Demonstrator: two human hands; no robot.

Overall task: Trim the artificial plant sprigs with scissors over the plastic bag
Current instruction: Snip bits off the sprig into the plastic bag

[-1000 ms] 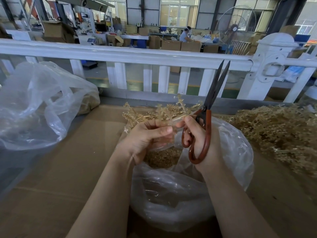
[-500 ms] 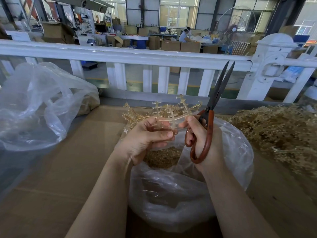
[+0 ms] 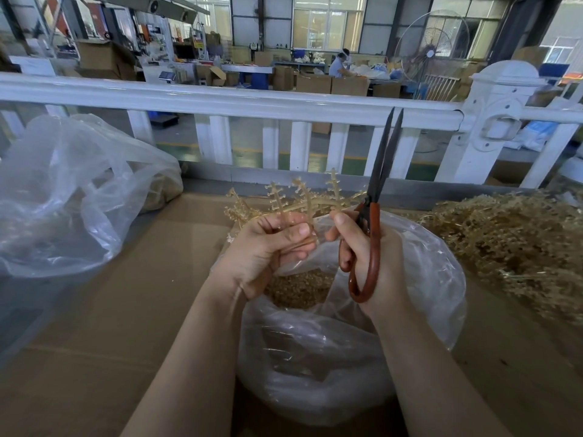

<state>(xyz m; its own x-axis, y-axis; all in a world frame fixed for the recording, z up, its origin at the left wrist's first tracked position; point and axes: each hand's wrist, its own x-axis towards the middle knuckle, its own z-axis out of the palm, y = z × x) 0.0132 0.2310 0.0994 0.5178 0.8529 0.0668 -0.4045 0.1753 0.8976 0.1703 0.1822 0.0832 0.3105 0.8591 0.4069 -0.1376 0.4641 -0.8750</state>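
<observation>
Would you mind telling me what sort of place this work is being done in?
Most likely a factory or packing workshop: stacked cardboard boxes, an industrial fan, and a heap of plant sprigs beside the plastic bag.

Two bare forearms reach up from the lower edge of the view, with no sleeve showing on either one down to where the frame cuts them off. The left hand point(image 3: 265, 250) and the right hand point(image 3: 372, 250) are ungloved. Fingernails are short and unpainted. No ring, watch or band shows on the fingers or wrists.
</observation>
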